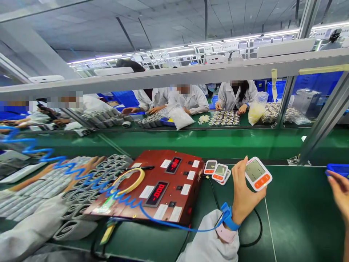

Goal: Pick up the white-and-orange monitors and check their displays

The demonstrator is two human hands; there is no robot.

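A worker's left hand (pixel 242 193), its wrist ringed by a blue grounding strap (pixel 227 216), is closed around a white-and-orange monitor (pixel 257 174) and holds it clear above the green tabletop (pixel 294 218). The grip takes the unit by its left edge, so the body juts up and to the right of the fingers, screen towards the camera, long axis tilted with the orange end low and away from the palm. The right hand (pixel 339 191) enters at the frame's right edge, well apart from the monitor, with its fingertips at a blue tray (pixel 338 168). Whether it grasps the tray or merely touches it cannot be told, as the frame cuts it off. The left hand alone has the monitor. A black cable (pixel 257 233) loops on the tabletop below the grip. Just beyond and left of the grip lie more monitors (pixel 219 171) of the same kind, overlapping, beside a red test box (pixel 160 185) with two lit red readouts and a ring of yellow tape (pixel 131 182) on its lid. A blue coiled cord (pixel 81 176) runs from the strap leftwards across the box. Farther left, grey rolled cuffs (pixel 81 196) lie in rows, with a co-worker's blurred arm (pixel 35 178) over them. Past a green conveyor (pixel 191 142), people in white coats (pixel 191 100) work at another bench.
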